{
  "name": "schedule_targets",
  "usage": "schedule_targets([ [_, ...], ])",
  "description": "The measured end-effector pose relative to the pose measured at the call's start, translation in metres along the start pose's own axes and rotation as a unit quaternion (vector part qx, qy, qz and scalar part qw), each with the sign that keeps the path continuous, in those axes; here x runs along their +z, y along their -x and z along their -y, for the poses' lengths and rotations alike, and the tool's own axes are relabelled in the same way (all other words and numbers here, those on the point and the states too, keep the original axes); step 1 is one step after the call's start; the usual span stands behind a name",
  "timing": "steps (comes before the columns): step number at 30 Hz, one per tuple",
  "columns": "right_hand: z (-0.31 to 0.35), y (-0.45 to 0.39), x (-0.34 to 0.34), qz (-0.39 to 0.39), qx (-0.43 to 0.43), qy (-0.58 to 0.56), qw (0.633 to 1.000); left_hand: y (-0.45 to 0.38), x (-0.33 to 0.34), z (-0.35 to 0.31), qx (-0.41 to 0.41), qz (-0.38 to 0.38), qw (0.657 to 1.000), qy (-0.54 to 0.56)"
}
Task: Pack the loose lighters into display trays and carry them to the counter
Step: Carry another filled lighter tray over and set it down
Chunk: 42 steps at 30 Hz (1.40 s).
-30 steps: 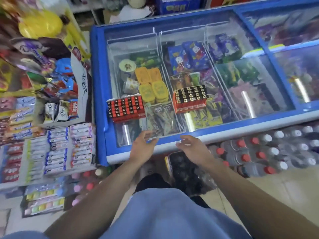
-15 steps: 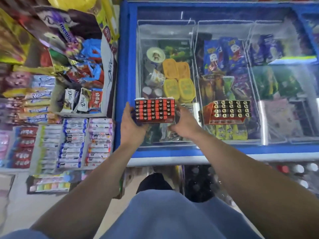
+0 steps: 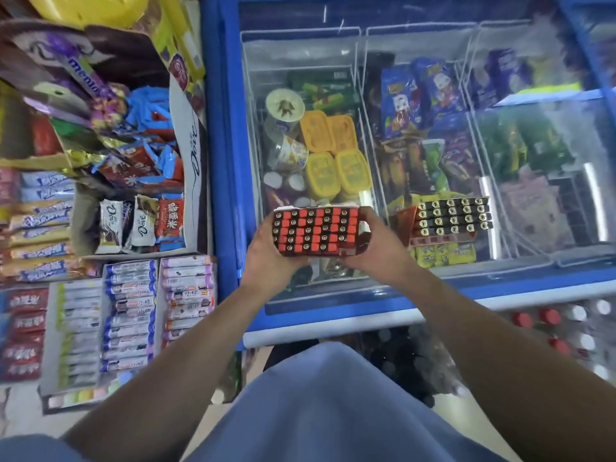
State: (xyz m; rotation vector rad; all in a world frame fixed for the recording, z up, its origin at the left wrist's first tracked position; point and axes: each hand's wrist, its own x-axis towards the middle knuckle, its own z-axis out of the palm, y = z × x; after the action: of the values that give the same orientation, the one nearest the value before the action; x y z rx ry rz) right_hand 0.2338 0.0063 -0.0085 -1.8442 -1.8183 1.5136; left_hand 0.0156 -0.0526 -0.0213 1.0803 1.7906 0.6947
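A display tray of red-capped lighters (image 3: 316, 231) is held just above the glass lid of the blue chest freezer (image 3: 223, 168). My left hand (image 3: 266, 258) grips its left end and my right hand (image 3: 376, 251) grips its right end, fingers curled round the sides. A second tray, filled with black lighters (image 3: 450, 217), rests on the freezer glass just to the right of my right hand.
Boxes of chocolate bars and candy (image 3: 133, 181) and gum packs (image 3: 133, 315) fill shelves to the left of the freezer. Bottles with red and white caps (image 3: 560, 328) stand below the freezer's front edge at the right. Ice cream tubs show through the glass.
Both hands reached forward from the freezer's front edge, took hold of the red lighter tray at its two ends and raised it slightly off the glass. The black tray stayed in place.
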Motion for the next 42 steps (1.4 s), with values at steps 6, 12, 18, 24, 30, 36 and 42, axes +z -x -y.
schedule_targets([
  [6, -0.018, 0.036, -0.007, -0.014, 0.026, -0.105, 0.994, 0.012, 0.008, -0.002, -0.005, 0.08, 0.996, 0.05],
  [12, -0.017, 0.089, -0.009, -0.023, -0.043, -0.156, 0.987, 0.056, 0.013, -0.011, 0.001, 0.059, 0.99, 0.124],
  [18, -0.021, 0.162, 0.018, -0.049, -0.116, -0.174, 0.977, 0.144, 0.015, -0.007, 0.043, -0.012, 0.988, 0.146],
  [24, -0.032, 0.216, 0.072, -0.003, -0.14, -0.16, 0.977, 0.253, 0.004, 0.033, 0.025, -0.125, 0.976, 0.176],
  [30, -0.002, 0.267, 0.139, 0.047, -0.179, -0.191, 0.964, 0.34, -0.026, 0.082, 0.005, -0.229, 0.945, 0.232],
  [36, 0.036, 0.3, 0.231, 0.098, -0.201, -0.179, 0.958, 0.407, -0.087, 0.142, -0.016, -0.304, 0.918, 0.255],
  [42, 0.085, 0.327, 0.354, 0.115, -0.202, -0.15, 0.961, 0.462, -0.176, 0.225, -0.038, -0.342, 0.898, 0.273],
])
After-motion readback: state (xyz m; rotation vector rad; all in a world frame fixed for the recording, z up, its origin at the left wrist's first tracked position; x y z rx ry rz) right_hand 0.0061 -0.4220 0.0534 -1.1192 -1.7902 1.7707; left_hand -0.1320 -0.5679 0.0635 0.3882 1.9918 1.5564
